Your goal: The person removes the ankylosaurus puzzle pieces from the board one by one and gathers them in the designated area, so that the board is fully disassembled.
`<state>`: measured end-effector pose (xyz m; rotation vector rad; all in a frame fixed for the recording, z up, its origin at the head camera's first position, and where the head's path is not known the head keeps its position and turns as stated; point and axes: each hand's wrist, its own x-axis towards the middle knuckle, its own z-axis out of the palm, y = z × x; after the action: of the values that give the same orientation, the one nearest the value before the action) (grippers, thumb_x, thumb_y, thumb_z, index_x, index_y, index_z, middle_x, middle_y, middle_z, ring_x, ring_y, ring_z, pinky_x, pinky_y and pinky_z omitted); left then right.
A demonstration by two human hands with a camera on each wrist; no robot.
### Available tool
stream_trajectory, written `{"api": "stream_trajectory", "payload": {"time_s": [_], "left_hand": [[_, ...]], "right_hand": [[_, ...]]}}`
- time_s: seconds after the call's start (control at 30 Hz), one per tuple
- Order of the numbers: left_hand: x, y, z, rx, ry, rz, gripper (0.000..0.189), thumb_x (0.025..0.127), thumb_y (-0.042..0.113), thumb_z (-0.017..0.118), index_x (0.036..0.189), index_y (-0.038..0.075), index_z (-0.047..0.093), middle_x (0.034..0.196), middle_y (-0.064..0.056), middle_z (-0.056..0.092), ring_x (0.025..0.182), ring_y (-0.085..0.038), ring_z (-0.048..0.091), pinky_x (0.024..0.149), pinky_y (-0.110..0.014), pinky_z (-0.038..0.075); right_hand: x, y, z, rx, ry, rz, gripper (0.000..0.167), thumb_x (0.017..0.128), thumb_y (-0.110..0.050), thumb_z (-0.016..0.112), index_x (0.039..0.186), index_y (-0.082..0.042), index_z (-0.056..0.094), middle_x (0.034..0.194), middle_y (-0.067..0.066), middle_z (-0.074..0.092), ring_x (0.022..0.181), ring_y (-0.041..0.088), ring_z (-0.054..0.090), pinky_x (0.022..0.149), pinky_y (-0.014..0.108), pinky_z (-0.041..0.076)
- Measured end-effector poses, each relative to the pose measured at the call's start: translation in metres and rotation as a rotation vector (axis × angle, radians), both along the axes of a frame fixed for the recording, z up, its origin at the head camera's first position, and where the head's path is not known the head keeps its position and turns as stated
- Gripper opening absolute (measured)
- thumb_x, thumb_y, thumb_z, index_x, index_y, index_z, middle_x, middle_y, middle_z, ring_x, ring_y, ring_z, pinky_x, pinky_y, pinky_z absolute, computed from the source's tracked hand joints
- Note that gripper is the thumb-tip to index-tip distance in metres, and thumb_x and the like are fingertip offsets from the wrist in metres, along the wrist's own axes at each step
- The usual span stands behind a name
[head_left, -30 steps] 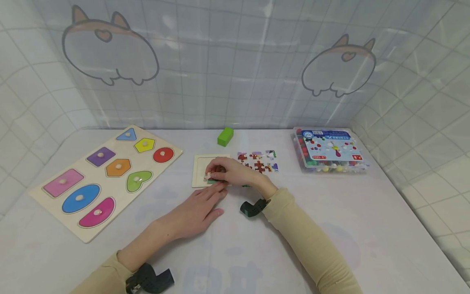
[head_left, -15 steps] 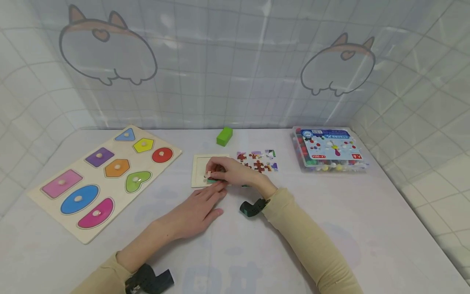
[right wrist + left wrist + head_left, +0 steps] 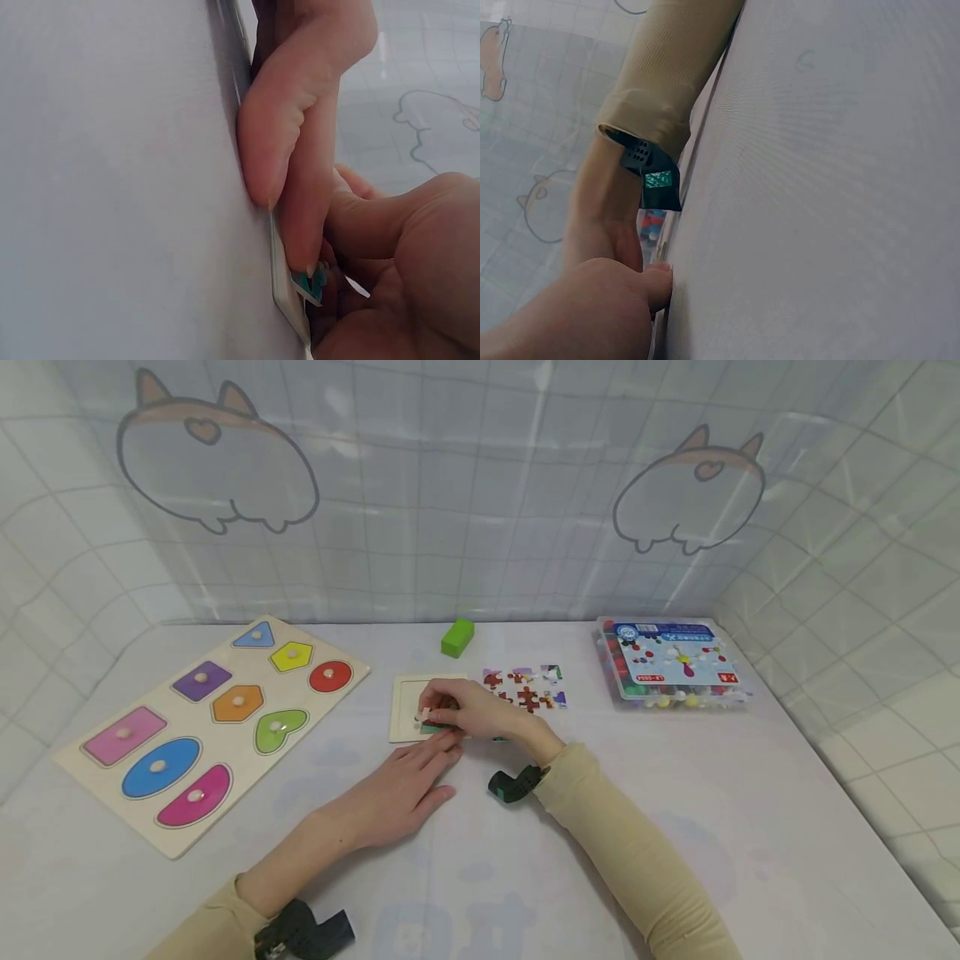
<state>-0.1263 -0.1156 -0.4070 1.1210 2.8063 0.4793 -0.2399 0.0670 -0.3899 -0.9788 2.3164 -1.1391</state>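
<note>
In the head view a small pale wooden puzzle tray lies mid-table. Over it, my right hand pinches a jigsaw piece, whose teal face shows tilted above the tray in the right wrist view. A few coloured bits of puzzle show at the fingertips; the rest is hidden beneath the hand. My left hand lies with its fingers extended, fingertips at the tray's near edge and against the right hand's fingers. Just right of the tray, several loose jigsaw pieces lie in a group, partly covered by the right wrist.
At the left lies a wooden shape board with knobbed coloured shapes. A green block stands behind the tray. Back right is a clear plastic box of coloured parts. A tiled curtain closes off the table's back.
The head view has shifted very slightly. Both hands keep nearly the same place at the tray, and the right hand still pinches the jigsaw piece.
</note>
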Motion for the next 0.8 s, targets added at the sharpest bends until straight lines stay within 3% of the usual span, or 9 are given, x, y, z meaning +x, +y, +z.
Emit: {"api": "stream_trajectory", "payload": {"time_s": [0.53,0.8], "left_hand": [[0.0001,0.0007,0.0022,-0.007,-0.015,0.003,0.062,0.105,0.038,0.048,0.156,0.007,0.033,0.168,-0.005,0.017,0.154,-0.024,0.017,0.12,-0.052,0.029],[0.0005,0.0006,0.0019,0.004,-0.007,-0.004,0.062,0.105,0.037,0.049,0.155,0.006,0.034,0.167,-0.006,0.018,0.154,-0.024,0.018,0.12,-0.052,0.028]], "right_hand": [[0.0019,-0.002,0.0013,-0.029,-0.041,-0.007,0.004,0.104,-0.011,0.051,0.107,-0.008,0.05,0.099,0.003,0.056,0.089,0.013,0.052,0.073,0.02,0.044],[0.0027,0.0002,0.0009,-0.041,-0.04,-0.052,0.007,0.103,-0.013,0.055,0.11,-0.011,0.054,0.101,0.003,0.059,0.09,0.015,0.054,0.075,0.021,0.047]]}}
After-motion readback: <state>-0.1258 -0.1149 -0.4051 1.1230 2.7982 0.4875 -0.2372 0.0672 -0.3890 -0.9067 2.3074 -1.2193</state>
